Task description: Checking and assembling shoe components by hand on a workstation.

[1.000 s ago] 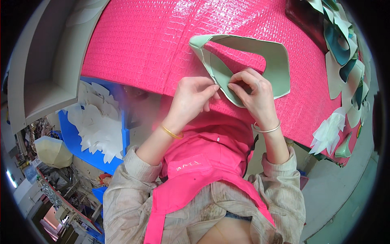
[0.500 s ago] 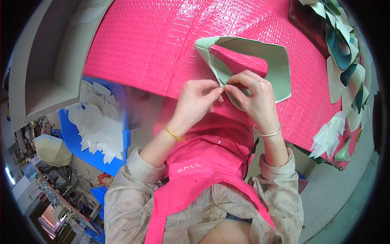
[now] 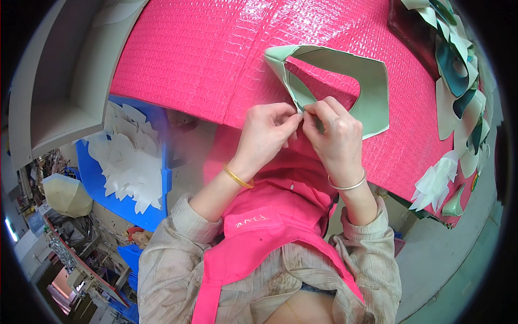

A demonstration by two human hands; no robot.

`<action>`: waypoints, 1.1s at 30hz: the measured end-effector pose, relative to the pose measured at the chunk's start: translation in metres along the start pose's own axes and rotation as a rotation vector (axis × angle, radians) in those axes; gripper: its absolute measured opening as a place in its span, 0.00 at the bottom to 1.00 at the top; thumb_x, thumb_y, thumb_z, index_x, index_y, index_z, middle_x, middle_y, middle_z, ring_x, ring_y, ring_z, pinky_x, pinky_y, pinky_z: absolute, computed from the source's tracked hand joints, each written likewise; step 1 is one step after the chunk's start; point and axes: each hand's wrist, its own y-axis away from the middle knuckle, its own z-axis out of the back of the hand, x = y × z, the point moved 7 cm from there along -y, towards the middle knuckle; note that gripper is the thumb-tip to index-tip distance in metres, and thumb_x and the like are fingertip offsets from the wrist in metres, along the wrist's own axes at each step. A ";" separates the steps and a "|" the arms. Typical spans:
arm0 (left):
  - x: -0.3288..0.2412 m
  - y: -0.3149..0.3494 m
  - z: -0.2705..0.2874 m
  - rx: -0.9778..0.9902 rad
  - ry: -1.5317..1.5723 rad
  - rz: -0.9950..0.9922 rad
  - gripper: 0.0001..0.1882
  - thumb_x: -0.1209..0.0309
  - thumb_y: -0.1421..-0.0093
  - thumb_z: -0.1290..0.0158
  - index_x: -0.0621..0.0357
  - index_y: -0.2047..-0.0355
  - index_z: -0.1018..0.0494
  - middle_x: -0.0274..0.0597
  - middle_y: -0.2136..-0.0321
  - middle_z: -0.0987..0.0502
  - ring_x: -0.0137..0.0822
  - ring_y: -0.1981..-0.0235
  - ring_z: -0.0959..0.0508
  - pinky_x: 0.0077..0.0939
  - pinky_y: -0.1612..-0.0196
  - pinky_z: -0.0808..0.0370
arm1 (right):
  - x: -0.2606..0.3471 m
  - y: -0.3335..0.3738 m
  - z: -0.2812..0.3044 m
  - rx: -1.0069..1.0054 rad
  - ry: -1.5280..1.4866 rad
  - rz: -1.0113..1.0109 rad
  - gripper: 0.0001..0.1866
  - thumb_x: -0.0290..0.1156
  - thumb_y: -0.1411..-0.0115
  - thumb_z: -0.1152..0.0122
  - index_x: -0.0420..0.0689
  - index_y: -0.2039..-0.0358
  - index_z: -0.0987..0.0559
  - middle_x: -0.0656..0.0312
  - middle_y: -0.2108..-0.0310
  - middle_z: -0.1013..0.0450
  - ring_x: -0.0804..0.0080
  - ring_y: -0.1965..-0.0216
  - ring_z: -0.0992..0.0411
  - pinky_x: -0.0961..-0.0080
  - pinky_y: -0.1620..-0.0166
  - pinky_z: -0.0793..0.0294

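A pale green shoe upper (image 3: 373, 89) lies on the pink table cover, its pointed toe away to the upper left and its cut-out middle showing the pink below. My left hand (image 3: 270, 132) pinches the near edge strip of the upper between thumb and fingertips. Right beside it, my right hand (image 3: 335, 129) grips the same edge with bent fingers, its fingertips nearly touching the left ones. Part of the upper's near side is hidden behind my right hand.
Pink textured covering (image 3: 189, 65) spreads over the table. Layered green and white shoe pieces (image 3: 467, 102) line its right edge, near white cut pieces (image 3: 434, 183) and a small green piece (image 3: 454, 202). On the left are a grey open box (image 3: 67, 113) and a blue bin (image 3: 164, 186) with white scraps.
The upper has shifted slightly to the right. My right hand has turned, its fingers now more upright over the edge; my left hand keeps pinching close by.
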 end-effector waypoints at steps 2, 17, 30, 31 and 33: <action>0.002 -0.001 0.000 0.001 0.015 -0.026 0.07 0.74 0.46 0.51 0.67 0.75 0.27 0.34 0.86 0.28 0.20 0.86 0.31 0.14 0.84 0.35 | -0.001 0.000 -0.001 -0.008 0.023 -0.005 0.02 0.24 0.55 0.44 0.42 0.78 0.27 0.58 0.82 0.34 0.60 0.81 0.31 0.69 0.78 0.33; -0.012 -0.009 -0.004 -0.004 -0.401 -0.138 0.10 0.70 0.43 0.51 0.67 0.73 0.29 0.36 0.83 0.27 0.21 0.85 0.28 0.14 0.84 0.33 | -0.028 -0.004 -0.001 -0.008 -0.187 -0.108 0.06 0.26 0.57 0.40 0.40 0.76 0.25 0.57 0.79 0.30 0.65 0.78 0.29 0.75 0.74 0.31; -0.008 -0.010 -0.005 0.104 -0.273 -0.153 0.10 0.73 0.43 0.53 0.68 0.77 0.30 0.39 0.85 0.28 0.25 0.85 0.27 0.17 0.82 0.32 | -0.035 -0.018 -0.020 0.548 -0.323 0.058 0.13 0.31 0.50 0.41 0.37 0.78 0.34 0.60 0.79 0.43 0.71 0.78 0.42 0.75 0.73 0.40; -0.011 -0.009 -0.004 0.036 -0.363 -0.212 0.10 0.73 0.45 0.52 0.68 0.79 0.31 0.39 0.87 0.28 0.25 0.86 0.27 0.18 0.82 0.32 | -0.034 -0.019 -0.019 0.589 -0.272 0.036 0.07 0.28 0.50 0.44 0.37 0.76 0.30 0.53 0.74 0.35 0.57 0.71 0.34 0.68 0.68 0.35; -0.016 -0.005 -0.002 -0.089 -0.458 -0.321 0.10 0.73 0.49 0.50 0.68 0.82 0.31 0.42 0.91 0.30 0.26 0.88 0.28 0.23 0.83 0.34 | -0.029 -0.021 -0.014 0.439 -0.300 0.064 0.06 0.26 0.51 0.44 0.37 0.76 0.30 0.53 0.71 0.34 0.57 0.70 0.34 0.69 0.67 0.35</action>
